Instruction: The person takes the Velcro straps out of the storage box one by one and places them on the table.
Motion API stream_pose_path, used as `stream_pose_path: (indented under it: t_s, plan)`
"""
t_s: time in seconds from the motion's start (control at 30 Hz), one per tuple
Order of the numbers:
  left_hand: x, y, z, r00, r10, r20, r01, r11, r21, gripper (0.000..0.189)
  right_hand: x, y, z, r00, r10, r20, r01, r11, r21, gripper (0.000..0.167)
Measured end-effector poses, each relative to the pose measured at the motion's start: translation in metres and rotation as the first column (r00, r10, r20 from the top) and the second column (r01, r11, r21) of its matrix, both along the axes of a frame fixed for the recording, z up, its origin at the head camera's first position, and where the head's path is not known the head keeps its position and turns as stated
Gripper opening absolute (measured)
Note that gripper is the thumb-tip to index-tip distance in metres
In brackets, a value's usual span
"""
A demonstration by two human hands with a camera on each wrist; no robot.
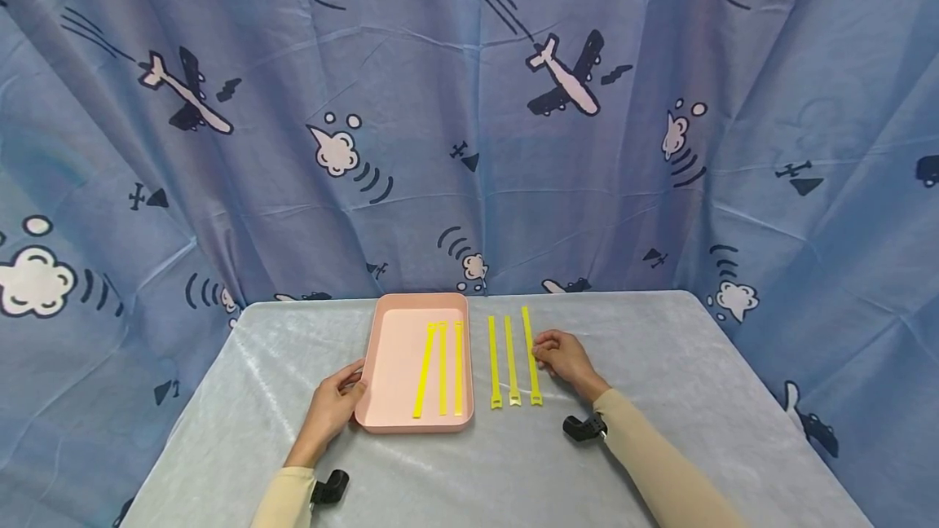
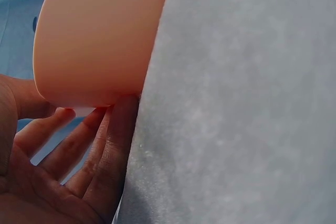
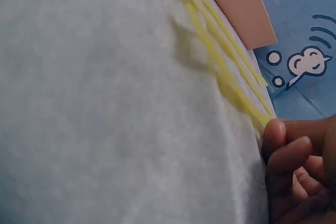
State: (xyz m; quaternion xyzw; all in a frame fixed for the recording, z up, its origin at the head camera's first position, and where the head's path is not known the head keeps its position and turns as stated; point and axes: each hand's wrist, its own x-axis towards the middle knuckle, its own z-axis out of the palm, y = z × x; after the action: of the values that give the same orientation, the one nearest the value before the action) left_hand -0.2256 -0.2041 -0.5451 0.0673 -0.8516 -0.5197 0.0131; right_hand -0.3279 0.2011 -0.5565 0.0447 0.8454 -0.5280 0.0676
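My left hand (image 1: 333,406) holds the near left side of a shallow pink tray (image 1: 389,398), its thumb at the rim. In the left wrist view, the fingers (image 2: 86,142) reach to the outer wall of that tray. Inside the tray lie three yellow cable straps (image 1: 443,369), roughly lengthwise, the leftmost one slanted. To the tray's right, two more yellow straps (image 1: 495,365) lie side by side on the table. My right hand (image 1: 565,357) pinches the rightmost strap (image 1: 531,355) along its right edge; the right wrist view shows thumb and fingertips (image 3: 275,129) at that strap.
A pale grey cloth (image 1: 660,398) covers the table, whose far edge meets a blue curtain (image 1: 469,145) printed with planes and clouds. Each wrist wears a black camera, the left one (image 1: 330,487) and the right one (image 1: 584,429) both low over the table.
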Motion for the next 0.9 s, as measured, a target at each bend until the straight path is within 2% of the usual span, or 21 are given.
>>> stream_pose_path:
  t_s: [0.6, 0.9]
  plan:
    - [0.002, 0.000, -0.001, 1.000, 0.006, -0.003, -0.006, 1.000, -0.010, 0.045, 0.003, 0.000, 0.002, 0.999, -0.026, 0.029, 0.028, 0.997, -0.076, 0.022]
    - [0.001, 0.000, 0.000, 1.000, 0.004, -0.015, -0.004, 1.000, -0.016, 0.044, 0.014, -0.007, 0.016, 1.000, 0.005, 0.000, -0.005, 0.995, -0.100, 0.026]
